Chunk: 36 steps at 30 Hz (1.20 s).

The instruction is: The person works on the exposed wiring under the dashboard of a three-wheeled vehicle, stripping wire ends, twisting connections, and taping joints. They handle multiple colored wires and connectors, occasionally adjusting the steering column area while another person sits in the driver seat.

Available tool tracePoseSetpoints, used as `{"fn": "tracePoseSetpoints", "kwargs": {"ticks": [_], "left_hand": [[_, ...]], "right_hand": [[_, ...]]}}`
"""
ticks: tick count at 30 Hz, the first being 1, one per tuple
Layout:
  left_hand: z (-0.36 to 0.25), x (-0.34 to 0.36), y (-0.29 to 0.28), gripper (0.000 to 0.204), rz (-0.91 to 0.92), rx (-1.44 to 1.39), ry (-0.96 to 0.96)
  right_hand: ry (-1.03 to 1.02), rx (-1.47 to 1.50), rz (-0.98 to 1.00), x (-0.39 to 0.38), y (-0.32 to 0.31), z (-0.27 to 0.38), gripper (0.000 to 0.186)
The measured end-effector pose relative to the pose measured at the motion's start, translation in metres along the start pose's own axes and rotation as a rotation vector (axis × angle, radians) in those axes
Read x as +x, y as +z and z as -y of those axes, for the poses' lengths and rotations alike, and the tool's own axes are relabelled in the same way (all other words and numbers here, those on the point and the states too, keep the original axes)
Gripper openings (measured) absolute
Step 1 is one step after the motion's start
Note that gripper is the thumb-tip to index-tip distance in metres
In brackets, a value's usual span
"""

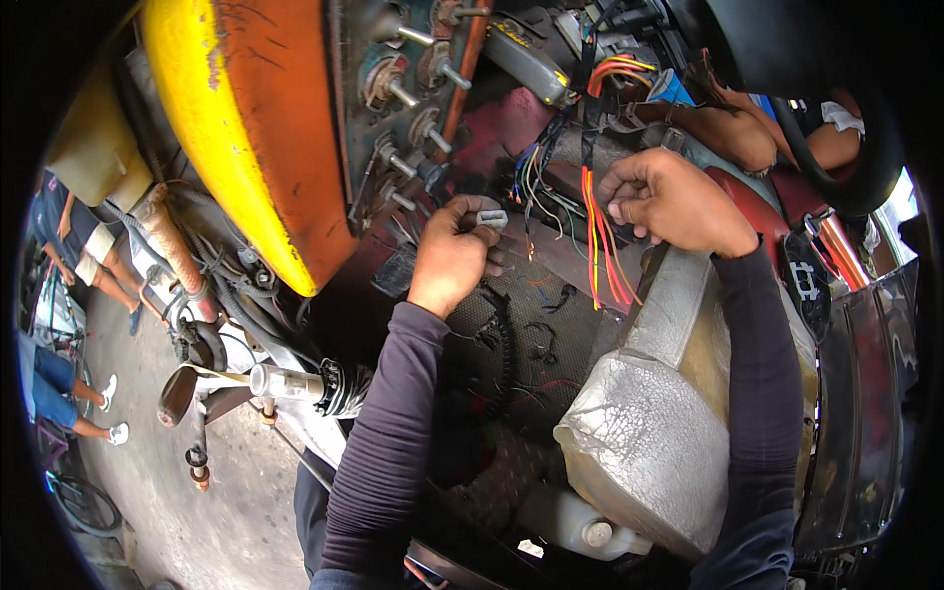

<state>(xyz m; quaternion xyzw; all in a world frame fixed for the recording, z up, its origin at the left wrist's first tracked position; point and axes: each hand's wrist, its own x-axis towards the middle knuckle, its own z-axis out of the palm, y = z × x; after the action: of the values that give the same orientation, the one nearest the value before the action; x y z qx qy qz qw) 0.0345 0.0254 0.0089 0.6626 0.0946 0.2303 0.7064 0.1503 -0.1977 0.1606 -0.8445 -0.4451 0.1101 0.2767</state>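
Observation:
My left hand (pixel 450 258) is closed around a small pale grey block (pixel 492 218) that looks like a plug connector, pinched between thumb and fingers. To its right, my right hand (pixel 678 202) is curled with thumb and fingertips together; what they hold, if anything, cannot be made out. Right beside those fingertips hangs a bundle of red, orange and yellow wires (pixel 600 241), wrapped in black tape higher up, with loose lower ends. Between my hands dangle thinner multicoloured wires (pixel 536 187) with frayed tips.
A metal panel with several levers or switches (pixel 408 93) rises beyond my left hand, next to an orange and yellow body panel (pixel 261 138). A cracked silver cover (pixel 649 413) bulges below my right hand. Wire scraps lie on the dark floor mat (pixel 531 344). Other people (pixel 93 236) stand at left.

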Motion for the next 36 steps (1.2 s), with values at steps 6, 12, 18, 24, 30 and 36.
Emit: {"fn": "tracePoseSetpoints", "kwargs": {"ticks": [6, 12, 18, 24, 30, 36], "left_hand": [[-0.004, -0.012, -0.004, 0.026, 0.092, 0.202, 0.007], [-0.004, -0.007, -0.004, 0.023, -0.076, 0.116, -0.108], [0.014, 0.000, 0.006, 0.023, -0.061, 0.062, -0.136], [0.026, 0.005, 0.020, 0.030, -0.016, 0.144, -0.144], [0.021, 0.002, 0.019, 0.028, 0.065, 0.083, -0.166], [0.019, -0.001, 0.021, 0.025, 0.068, 0.063, -0.094]], "right_hand": [[0.013, -0.090, 0.094, 0.001, -0.001, -0.002, 0.021], [-0.027, -0.072, 0.049, 0.005, 0.004, -0.005, 0.021], [-0.041, -0.078, 0.053, 0.007, 0.006, -0.007, 0.021], [-0.051, -0.048, 0.072, 0.006, 0.008, -0.008, 0.021], [-0.058, -0.085, 0.078, 0.007, 0.007, -0.006, 0.021], [0.017, -0.059, 0.081, 0.005, 0.006, -0.001, 0.016]]}}
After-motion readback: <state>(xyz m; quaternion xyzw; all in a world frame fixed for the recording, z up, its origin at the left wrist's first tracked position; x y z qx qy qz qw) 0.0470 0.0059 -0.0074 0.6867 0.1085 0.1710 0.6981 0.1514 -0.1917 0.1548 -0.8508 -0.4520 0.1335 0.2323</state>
